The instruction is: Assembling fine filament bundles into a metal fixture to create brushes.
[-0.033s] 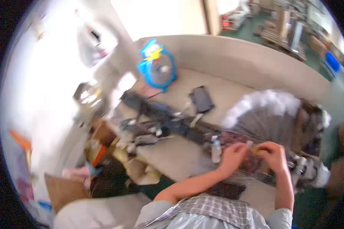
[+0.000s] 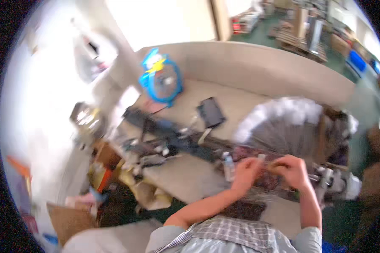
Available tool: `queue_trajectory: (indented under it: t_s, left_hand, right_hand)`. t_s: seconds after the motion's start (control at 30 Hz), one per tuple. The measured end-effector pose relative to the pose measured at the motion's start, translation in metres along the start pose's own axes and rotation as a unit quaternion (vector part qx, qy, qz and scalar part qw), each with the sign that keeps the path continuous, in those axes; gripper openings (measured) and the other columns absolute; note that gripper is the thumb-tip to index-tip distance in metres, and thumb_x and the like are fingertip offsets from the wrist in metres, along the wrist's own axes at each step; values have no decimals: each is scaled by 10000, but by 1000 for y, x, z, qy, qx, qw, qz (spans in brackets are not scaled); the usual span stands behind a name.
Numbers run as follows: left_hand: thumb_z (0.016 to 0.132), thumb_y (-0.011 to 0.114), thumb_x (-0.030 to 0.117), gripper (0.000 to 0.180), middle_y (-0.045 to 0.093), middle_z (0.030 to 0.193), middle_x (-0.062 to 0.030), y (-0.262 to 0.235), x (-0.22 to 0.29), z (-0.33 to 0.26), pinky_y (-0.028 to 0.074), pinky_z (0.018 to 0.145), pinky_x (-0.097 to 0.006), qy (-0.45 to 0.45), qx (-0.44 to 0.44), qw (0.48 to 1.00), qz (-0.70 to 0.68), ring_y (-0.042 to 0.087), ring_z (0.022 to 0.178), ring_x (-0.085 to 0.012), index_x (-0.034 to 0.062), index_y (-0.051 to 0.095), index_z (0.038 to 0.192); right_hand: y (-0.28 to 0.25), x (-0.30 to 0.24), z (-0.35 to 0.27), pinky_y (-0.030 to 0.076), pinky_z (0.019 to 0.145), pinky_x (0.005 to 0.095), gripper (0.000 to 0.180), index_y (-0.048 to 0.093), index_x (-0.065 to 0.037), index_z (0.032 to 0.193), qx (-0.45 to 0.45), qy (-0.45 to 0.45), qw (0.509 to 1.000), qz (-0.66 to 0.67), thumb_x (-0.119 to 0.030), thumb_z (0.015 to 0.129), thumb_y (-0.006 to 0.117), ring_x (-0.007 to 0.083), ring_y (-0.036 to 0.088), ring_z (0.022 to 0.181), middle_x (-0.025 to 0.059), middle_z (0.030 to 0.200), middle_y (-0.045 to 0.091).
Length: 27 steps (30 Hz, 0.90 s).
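My left hand (image 2: 246, 173) and my right hand (image 2: 294, 170) come close together at the right of the bench, both with fingers pinched. What they pinch is too small and blurred to name; a small yellowish bit (image 2: 275, 168) shows by the right fingertips and a white bit (image 2: 261, 157) by the left. Under them lies a dark reddish, patterned bundle (image 2: 267, 181). Just beyond is a large fanned stack of thin grey sheets with fluffy white edges (image 2: 283, 122). A small clear bottle (image 2: 228, 166) with a bluish top stands left of my left hand.
A beige bench with a raised back wall (image 2: 257, 61) holds a blue cartoon-shaped fan (image 2: 161, 80), a dark flat box (image 2: 212, 112) and dark clutter (image 2: 169, 135). Grey-white machine parts (image 2: 337, 183) are at the right. Cardboard (image 2: 71, 219) and yellow paper (image 2: 150, 194) lie lower left.
The whole view has shifted, so the bench and its things sit further left in the picture. My hands keep nearly the same pinched pose over the reddish bundle.
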<state>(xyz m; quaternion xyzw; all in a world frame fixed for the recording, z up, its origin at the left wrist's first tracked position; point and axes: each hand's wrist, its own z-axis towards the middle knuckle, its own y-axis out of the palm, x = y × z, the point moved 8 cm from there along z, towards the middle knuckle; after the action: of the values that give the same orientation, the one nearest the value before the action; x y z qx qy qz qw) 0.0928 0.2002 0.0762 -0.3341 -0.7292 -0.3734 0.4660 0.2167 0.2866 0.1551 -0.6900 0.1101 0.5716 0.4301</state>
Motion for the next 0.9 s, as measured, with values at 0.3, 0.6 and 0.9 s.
queue_trajectory:
  t_s: [0.3,0.6,0.9]
  left_hand:
    - [912,537,179,150,579,719,-12,-30,9,1,420,521,-203,1,92,985,-147,489,551,-59,59,575,830]
    - [947,464,287,278,579,694,-35,-37,8,-2,446,521,-220,-5,34,992,-121,522,544,-96,32,541,867]
    - [949,361,455,458,569,1004,-95,-30,6,2,411,880,-349,-44,31,958,-281,543,950,-202,32,502,1052]
  right_hand:
    - [40,-54,42,470,662,353,130,652,-94,823,147,-239,909,-309,-179,725,652,231,577,721,39,735,605]
    - [57,-45,49,491,709,365,224,670,-60,886,25,-107,975,-195,-243,767,621,280,612,796,109,828,649]
    - [58,-58,37,480,751,368,305,662,-56,941,57,-140,963,-223,-266,721,679,268,588,876,80,880,649]
